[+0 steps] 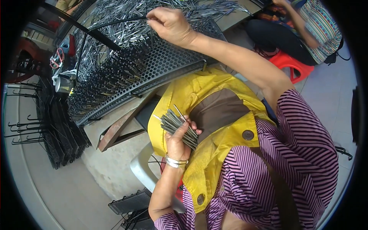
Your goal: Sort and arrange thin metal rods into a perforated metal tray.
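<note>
My left hand (178, 141) is closed round a bundle of thin grey metal rods (173, 123), held over the yellow apron (214, 82) on my lap. One rod sticks up apart from the bundle, by the thumb. My right hand (168, 26) is raised over the far end of a black perforated rack (172, 48), thumb and fingers pinched together. Whatever lies between those fingertips is too small to make out. Many dark-topped rods (111, 73) stand upright in the holes of the rack's left and middle parts. Bare holes show along its right side.
Behind the rack lies a large heap of loose metal rods (119, 19). A curved black handle (115, 23) arches above it. Pliers (57, 57) and a metal cup (63, 83) sit at the left. Stacked black racks (57, 130) hang farther left. Another person sits near a red stool (293, 65).
</note>
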`<action>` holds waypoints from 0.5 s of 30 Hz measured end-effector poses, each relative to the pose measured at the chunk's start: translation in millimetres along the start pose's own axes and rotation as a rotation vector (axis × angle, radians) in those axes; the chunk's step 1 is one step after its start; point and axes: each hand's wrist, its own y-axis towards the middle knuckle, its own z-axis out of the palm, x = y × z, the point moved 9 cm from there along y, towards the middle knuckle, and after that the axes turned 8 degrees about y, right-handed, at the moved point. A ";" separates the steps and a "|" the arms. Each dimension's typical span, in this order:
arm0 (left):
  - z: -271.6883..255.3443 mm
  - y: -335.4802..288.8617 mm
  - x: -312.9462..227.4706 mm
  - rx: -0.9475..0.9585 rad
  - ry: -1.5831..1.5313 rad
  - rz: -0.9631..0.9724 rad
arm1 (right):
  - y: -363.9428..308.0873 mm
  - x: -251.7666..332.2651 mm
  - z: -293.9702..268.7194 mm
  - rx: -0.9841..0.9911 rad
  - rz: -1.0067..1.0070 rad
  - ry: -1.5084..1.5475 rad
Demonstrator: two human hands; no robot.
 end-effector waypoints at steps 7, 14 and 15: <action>-3.6 0.8 -2.7 -0.050 -0.011 0.026 | -10.2 11.1 37.6 0.201 -0.229 -0.098; -5.0 -1.5 -1.9 -0.077 0.005 0.030 | -36.3 7.4 63.1 0.573 -0.182 -0.296; -3.9 -1.2 -2.2 -0.074 0.000 0.030 | -36.6 12.2 56.8 0.538 -0.154 -0.276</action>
